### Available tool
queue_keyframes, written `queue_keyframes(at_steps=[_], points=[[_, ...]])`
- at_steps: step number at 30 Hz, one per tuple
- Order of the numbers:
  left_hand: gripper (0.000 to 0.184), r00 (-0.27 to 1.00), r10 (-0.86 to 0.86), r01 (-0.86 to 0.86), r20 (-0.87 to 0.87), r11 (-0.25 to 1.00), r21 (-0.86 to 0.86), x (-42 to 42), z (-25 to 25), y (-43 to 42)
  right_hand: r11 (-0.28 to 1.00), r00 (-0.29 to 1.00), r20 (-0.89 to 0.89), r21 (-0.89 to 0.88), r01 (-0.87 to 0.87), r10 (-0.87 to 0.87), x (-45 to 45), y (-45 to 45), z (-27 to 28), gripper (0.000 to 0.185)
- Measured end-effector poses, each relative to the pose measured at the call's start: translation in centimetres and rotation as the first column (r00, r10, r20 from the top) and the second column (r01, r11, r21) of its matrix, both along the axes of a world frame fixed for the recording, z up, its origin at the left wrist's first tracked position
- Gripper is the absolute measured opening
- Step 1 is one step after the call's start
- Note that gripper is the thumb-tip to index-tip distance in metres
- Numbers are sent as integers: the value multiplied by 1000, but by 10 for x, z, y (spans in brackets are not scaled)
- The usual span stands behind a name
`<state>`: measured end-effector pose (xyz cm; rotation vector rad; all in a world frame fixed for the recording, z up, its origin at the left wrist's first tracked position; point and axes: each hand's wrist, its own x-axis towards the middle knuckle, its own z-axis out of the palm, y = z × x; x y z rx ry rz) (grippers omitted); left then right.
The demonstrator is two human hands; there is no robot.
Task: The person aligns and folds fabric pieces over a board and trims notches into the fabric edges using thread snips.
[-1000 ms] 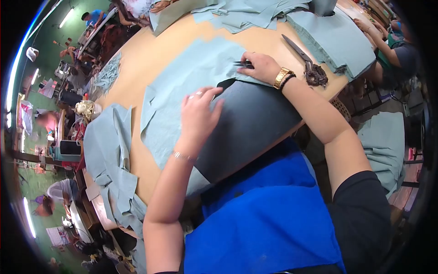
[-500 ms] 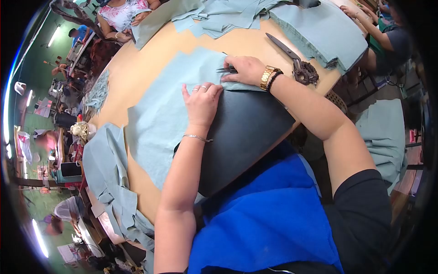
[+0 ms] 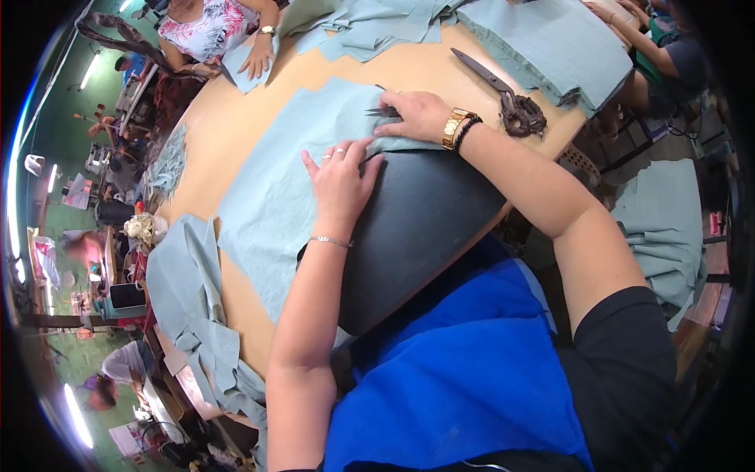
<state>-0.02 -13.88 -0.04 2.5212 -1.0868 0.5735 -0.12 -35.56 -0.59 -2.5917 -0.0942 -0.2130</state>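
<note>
Pale blue-green fabric (image 3: 275, 165) lies across the table and meets a dark flat panel (image 3: 425, 212) at the near side. My left hand (image 3: 342, 181) rests palm down at the fabric's edge, fingers on the cloth and thumb apart over the dark panel. Up and to its right, my right hand (image 3: 417, 118) is closed around a small dark pointed tool (image 3: 384, 114), with its tips showing between thumb and fingers. That hand touches the fabric's upper edge. Large dark shears (image 3: 491, 79) with wrapped handles lie beyond it.
The table (image 3: 425, 67) curves away under several fabric pieces. Crumpled cloth (image 3: 193, 283) hangs at its left edge, and a fabric stack (image 3: 550, 47) sits at the upper right. Across the table, a person (image 3: 212, 31) holds cloth. More folded fabric (image 3: 661, 220) lies at the right.
My left hand moved right onto the fabric's edge, then its thumb parted from the fingers. The view shifted, and the person across the table now shows with cloth in hand.
</note>
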Motion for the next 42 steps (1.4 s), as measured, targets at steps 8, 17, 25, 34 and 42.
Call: queue_keyframes(at_steps=[8,17,25,34,42], points=[[6,998,-3,0,60,999,46,6,-8,-6,1000,1000,2,-9,11,-11,2,0,-1,51],[11,999,-44,44,6,999,-1,-4,-1,-1,1000,999,39,-26,-1,2,2,-1,-4,52],[15,997,-22,26,-71,998,63,-4,-6,-8,1000,1000,4,-5,-11,11,1,-1,1,52],[35,986,-35,64,-164,982,178,-29,2,3,1000,999,31,0,-13,13,0,-1,-2,51],[34,973,-113,156,-201,964,216,-91,39,63,999,997,52,-12,49,-49,12,-2,-5,50]])
